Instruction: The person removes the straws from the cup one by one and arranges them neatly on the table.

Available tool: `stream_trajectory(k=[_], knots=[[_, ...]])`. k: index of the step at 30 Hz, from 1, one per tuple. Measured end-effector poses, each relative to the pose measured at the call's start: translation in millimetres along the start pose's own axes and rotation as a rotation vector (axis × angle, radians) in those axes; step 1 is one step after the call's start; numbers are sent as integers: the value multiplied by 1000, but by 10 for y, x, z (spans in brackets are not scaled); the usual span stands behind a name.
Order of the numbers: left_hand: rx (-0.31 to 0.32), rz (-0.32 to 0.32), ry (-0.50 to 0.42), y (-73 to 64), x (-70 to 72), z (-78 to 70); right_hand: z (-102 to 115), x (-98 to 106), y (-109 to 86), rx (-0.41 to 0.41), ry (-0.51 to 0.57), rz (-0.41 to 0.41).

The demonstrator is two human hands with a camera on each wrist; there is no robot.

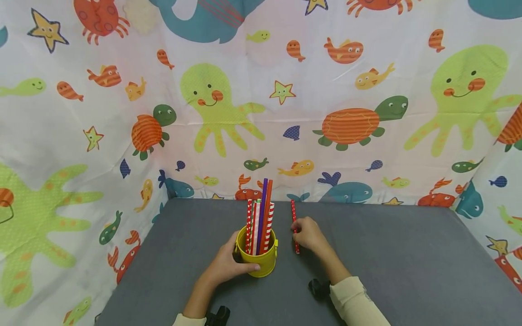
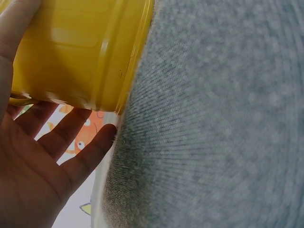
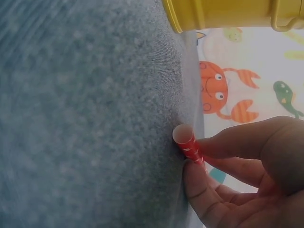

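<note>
A small yellow bucket (image 1: 266,263) stands upright on the grey table, full of several paper straws (image 1: 255,226) in red-and-white patterns, purple and orange. My left hand (image 1: 226,261) grips it from the left, thumb across the front and fingers round the far side. In the left wrist view the fingers are spread against the bucket wall (image 2: 71,57). To the right of the bucket, my right hand (image 1: 311,233) pinches a red straw with white dots (image 1: 293,210) between thumb and finger. The straw's hollow near end (image 3: 184,135) shows in the right wrist view, close to the table surface.
The grey tabletop (image 1: 399,258) spreads to both sides and in front of the hands. Behind it and at the sides hangs a white curtain (image 1: 285,72) printed with sea animals. Black wrist cameras sit by both sleeves, low over the table.
</note>
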State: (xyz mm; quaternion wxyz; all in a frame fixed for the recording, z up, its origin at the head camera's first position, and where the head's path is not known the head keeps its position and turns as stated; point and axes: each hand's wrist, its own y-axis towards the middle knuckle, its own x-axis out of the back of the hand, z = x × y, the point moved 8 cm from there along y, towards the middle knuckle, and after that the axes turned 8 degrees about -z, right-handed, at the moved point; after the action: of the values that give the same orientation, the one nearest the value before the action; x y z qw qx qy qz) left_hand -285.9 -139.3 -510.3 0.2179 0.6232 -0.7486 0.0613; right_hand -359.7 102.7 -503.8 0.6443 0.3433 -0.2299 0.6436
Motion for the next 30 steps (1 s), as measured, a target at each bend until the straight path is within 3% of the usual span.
stream_trajectory(k=[9, 14, 19, 26, 30], knots=[[2, 9, -11, 2, -8, -18, 94, 124, -49, 68, 3, -93], [1, -3, -15, -2, -1, -19, 375, 305, -107, 155, 90, -178], [-7, 6, -30, -9, 6, -54, 750, 524, -240, 295, 255, -234], [-25, 13, -64, -77, 62, -368, 1123, 647, -365, 453, 365, -224], [-19, 9, -45, -31, 17, -166, 1179, 658, -415, 510, 353, -241]])
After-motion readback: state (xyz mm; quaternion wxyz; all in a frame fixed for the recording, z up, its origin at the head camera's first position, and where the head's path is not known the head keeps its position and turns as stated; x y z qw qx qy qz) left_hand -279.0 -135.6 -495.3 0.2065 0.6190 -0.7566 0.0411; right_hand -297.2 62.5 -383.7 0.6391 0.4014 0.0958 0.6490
